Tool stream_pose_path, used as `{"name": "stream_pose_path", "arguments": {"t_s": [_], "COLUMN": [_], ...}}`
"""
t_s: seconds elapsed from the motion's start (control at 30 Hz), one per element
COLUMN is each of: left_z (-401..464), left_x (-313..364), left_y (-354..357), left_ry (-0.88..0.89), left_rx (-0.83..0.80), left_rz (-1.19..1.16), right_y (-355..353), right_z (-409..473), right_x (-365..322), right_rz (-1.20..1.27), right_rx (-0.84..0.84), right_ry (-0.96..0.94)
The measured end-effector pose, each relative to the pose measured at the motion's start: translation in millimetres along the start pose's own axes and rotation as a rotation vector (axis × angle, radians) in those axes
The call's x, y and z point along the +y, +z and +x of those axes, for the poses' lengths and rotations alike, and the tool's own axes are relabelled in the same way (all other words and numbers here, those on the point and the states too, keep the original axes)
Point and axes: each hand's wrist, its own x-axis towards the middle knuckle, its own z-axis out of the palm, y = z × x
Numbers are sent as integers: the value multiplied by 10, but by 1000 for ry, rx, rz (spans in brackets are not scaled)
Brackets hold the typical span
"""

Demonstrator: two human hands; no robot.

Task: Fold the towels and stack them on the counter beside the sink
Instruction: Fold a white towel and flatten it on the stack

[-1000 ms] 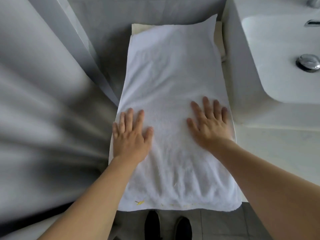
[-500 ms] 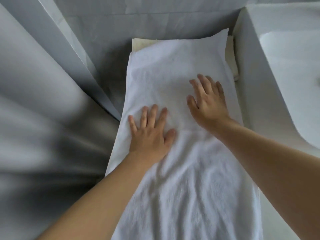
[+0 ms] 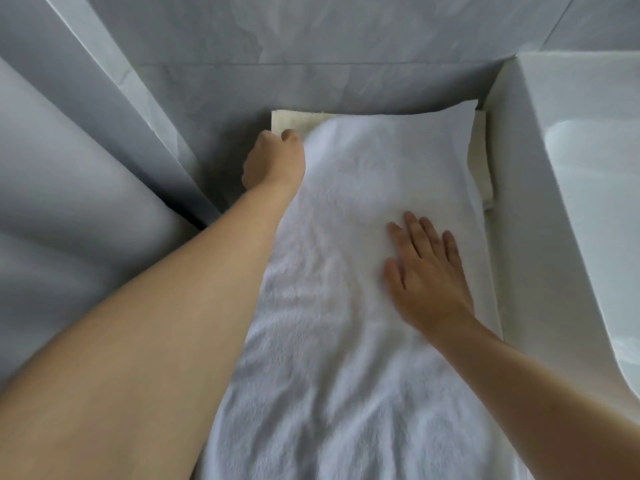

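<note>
A long white towel [image 3: 346, 306] lies spread lengthwise on a narrow bench [image 3: 491, 237], running from the bottom of the view up to the grey tiled wall [image 3: 311, 46], with the white sink [image 3: 571, 168] just beside it on the right. The left hand [image 3: 275, 159] reaches to the towel's far left corner, fingers curled round the edge and gripping it, where a cream towel [image 3: 294, 121] peeks out beneath. The right hand [image 3: 427, 271] lies flat and relaxed on the towel's right side, fingers straight and pressing the cloth.
</note>
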Motion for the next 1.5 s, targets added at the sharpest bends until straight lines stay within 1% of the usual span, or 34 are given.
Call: {"name": "stream_pose_path", "arguments": {"t_s": [0.07, 0.13, 0.2, 0.23, 0.27, 0.3, 0.33, 0.37, 0.4, 0.43, 0.47, 0.5, 0.57, 0.6, 0.63, 0.7, 0.73, 0.77, 0.83, 0.87, 0.9, 0.97, 1.03, 1.07, 1.17, 1.23, 1.33, 1.43, 1.5], "left_z": [-3, 76, 189, 241, 269, 273, 259, 225, 198, 186, 208, 235, 256, 217, 170, 129, 123, 117, 98, 97, 82, 47, 16, -6, -73, -111, -143, -219, -252], "left_x": [116, 202, 255, 270, 280, 282, 260, 223, 172, 114, 51, -9, -125, -147, -137, -30, 53, 146, 302, 366, 438, 589, 751, 826, 984, 1067, 1115, 1064, 1040], "left_y": [27, 83, 143, 164, 180, 189, 182, 157, 134, 133, 166, 215, 336, 376, 404, 510, 583, 666, 880, 985, 1070, 1206, 1309, 1352, 1507, 1577, 1703, 1810, 1833], "left_ry": [108, 143, 74, 25, -8, 5, 85, 223, 366, 457, 486, 461, 276, 230, 275, 546, 676, 760, 830, 862, 914, 1046, 1099, 1076, 934, 891, 877, 862, 923], "left_rx": [19, -30, -138, -172, -173, -114, 18, 176, 298, 355, 351, 308, 169, 118, 95, 57, -19, -140, -396, -462, -488, -496, -501, -512, -552, -568, -537, -485, -405], "left_rz": [-56, -29, 23, -6, -52, -96, -117, -131, -139, -124, -92, -17, 259, 383, 452, 452, 439, 432, 467, 499, 511, 480, 461, 481, 572, 639, 719, 740, 699], "right_y": [-3, -11, -19, -22, -23, -25, -23, -20, -15, -7, -2, -1, 3, 5, 6, 15, 25, 39, 52, 48, 41, 29, 29, 30, 26, 22, 27, 33, 38], "right_z": [3, 11, 13, 15, 15, 17, 18, 19, 20, 23, 24, 23, 14, 7, 2, -9, -14, -23, -34, -35, -34, -21, -10, -7, 0, -1, 3, 15, 15], "right_x": [5, 6, 8, 8, 10, 11, 14, 17, 18, 18, 19, 18, 15, 13, 9, 0, -2, -1, -2, -3, -5, -10, -2, 3, 16, 19, 21, 20, 18], "right_rz": [-3, 2, 18, 24, 28, 29, 28, 28, 28, 31, 39, 48, 58, 58, 59, 67, 71, 73, 90, 108, 130, 160, 141, 117, 79, 75, 66, 95, 123], "right_rx": [-10, -15, -12, -10, -8, -7, -6, -7, -7, -5, 0, 6, 18, 25, 34, 70, 100, 140, 238, 286, 328, 374, 371, 359, 312, 289, 256, 228, 202], "right_ry": [3, 5, 9, 13, 17, 18, 17, 15, 14, 15, 19, 25, 40, 48, 55, 73, 87, 109, 202, 264, 318, 366, 351, 334, 298, 292, 294, 297, 298]}}
